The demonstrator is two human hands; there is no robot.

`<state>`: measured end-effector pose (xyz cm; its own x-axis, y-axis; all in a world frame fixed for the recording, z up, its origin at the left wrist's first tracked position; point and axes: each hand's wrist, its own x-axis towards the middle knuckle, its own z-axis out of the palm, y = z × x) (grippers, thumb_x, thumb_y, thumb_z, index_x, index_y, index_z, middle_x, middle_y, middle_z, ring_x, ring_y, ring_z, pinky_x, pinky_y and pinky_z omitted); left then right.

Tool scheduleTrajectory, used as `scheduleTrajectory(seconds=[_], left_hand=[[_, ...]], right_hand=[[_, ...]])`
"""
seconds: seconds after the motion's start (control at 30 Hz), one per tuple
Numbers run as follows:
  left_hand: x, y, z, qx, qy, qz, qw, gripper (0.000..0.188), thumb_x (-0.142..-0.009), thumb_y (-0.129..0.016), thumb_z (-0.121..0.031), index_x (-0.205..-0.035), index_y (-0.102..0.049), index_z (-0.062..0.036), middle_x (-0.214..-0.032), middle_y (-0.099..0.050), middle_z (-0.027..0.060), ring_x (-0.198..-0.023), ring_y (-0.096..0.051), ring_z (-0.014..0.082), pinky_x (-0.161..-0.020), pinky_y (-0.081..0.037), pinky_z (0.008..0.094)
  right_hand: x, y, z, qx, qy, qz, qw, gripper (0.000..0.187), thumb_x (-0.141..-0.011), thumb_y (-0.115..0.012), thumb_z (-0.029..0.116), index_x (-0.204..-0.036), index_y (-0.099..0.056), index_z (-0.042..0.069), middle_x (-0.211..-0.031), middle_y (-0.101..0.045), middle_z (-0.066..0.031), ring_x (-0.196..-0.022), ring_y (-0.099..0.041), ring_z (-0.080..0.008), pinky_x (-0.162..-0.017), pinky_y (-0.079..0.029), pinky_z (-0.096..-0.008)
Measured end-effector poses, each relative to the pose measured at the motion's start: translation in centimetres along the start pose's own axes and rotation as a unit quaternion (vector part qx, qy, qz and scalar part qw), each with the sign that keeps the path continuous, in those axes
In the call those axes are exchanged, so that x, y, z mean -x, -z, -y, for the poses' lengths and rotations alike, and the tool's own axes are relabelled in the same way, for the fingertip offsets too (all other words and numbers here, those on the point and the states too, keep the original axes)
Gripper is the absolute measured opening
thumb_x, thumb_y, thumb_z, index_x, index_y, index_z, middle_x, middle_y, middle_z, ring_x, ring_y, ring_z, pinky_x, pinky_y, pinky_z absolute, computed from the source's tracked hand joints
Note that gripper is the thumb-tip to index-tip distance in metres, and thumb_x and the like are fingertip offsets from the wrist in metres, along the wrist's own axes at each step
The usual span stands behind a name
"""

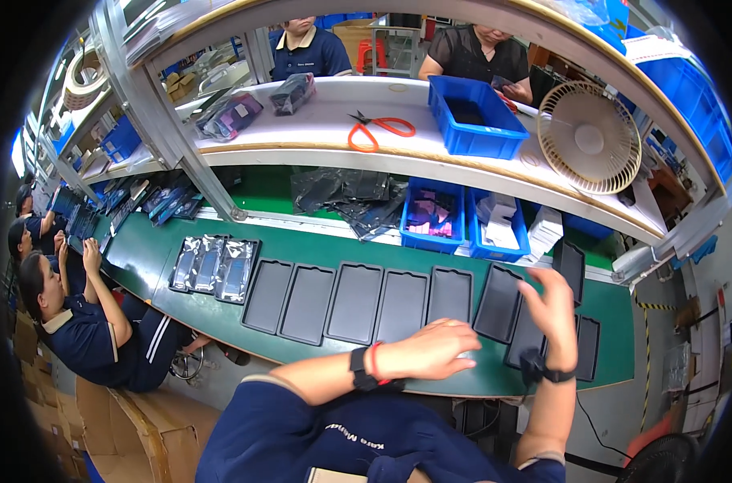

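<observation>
A worker's right hand (pixel 552 304), fingers spread, reached over a dark tray (pixel 497 303) at the row's end on the green conveyor belt (pixel 140 262); the left hand (pixel 430 348) rested loosely, empty; squaring each tray looked key

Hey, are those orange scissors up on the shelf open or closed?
Open. The orange scissors lie flat on the white shelf, handles spread apart.
</observation>
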<state>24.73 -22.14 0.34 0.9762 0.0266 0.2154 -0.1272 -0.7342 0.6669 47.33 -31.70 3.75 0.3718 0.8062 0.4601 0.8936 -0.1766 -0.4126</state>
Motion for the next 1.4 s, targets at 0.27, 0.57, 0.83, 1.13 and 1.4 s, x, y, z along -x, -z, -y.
scheduleTrajectory(seconds=[0.27, 0.57, 0.83, 1.13, 1.4], left_hand=[[10.0, 3.4, 1.5, 0.046, 0.058, -0.091, 0.993, 0.027, -0.084, -0.062, -0.018, -0.104, -0.062, -0.0006, -0.108, -0.062, 0.0151, -0.102, -0.057, 0.0303, -0.088, -0.045, 0.0382], [15.6, 5.1, 4.0, 0.062, 0.149, -0.21, 0.964, 0.017, -0.081, -0.064, -0.012, -0.095, -0.065, -0.0019, -0.099, -0.066, 0.0118, -0.093, -0.062, 0.028, -0.082, -0.049, 0.0351], [15.6, 4.9, 4.4, 0.072, 0.148, -0.226, 0.96, 0.017, -0.081, -0.064, -0.012, -0.094, -0.065, -0.0016, -0.098, -0.066, 0.0117, -0.092, -0.062, 0.0284, -0.08, -0.049, 0.0356], [15.6, 4.6, 4.3, 0.064, 0.146, -0.223, 0.962, 0.015, -0.081, -0.064, -0.01, -0.093, -0.065, -0.0009, -0.097, -0.066, 0.0123, -0.09, -0.062, 0.0292, -0.08, -0.049, 0.0355], [14.5, 3.4, 5.9, 0.358, 0.248, -0.261, 0.862, 0.019, -0.088, -0.059, -0.011, -0.103, -0.063, -0.001, -0.1, -0.065, 0.0121, -0.096, -0.061, 0.0202, -0.084, -0.049, 0.0343]], right_hand=[[-18.2, -16.1, 4.4, 0.105, -0.025, 0.302, 0.947, 0.045, -0.067, -0.077, 0.03, -0.098, -0.065, -0.001, -0.1, -0.065, -0.0193, -0.096, -0.062, -0.032, -0.081, -0.049, -0.0401], [-20.3, -17.7, 6.9, 0.066, -0.117, 0.408, 0.903, 0.064, -0.052, -0.089, 0.028, -0.095, -0.06, -0.009, -0.094, -0.065, -0.0201, -0.079, -0.064, -0.0302, -0.065, -0.053, -0.0357], [-20.7, -18.4, 6.6, 0.058, -0.144, 0.461, 0.873, 0.071, -0.054, -0.087, 0.024, -0.107, -0.051, -0.006, -0.092, -0.062, -0.0233, -0.079, -0.063, -0.0329, -0.06, -0.053, -0.0395], [-20.3, -16.8, 6.1, -0.067, -0.127, 0.426, 0.893, 0.062, -0.071, -0.073, 0.013, -0.126, -0.047, 0.001, -0.105, -0.061, -0.0153, -0.076, -0.061, -0.0229, -0.061, -0.052, -0.0295], [-16.0, -13.6, 1.3, -0.575, -0.253, 0.102, 0.771, 0.032, -0.076, -0.062, -0.008, -0.107, -0.058, -0.001, -0.096, -0.063, -0.0097, -0.083, -0.063, -0.0195, -0.071, -0.054, -0.03]])
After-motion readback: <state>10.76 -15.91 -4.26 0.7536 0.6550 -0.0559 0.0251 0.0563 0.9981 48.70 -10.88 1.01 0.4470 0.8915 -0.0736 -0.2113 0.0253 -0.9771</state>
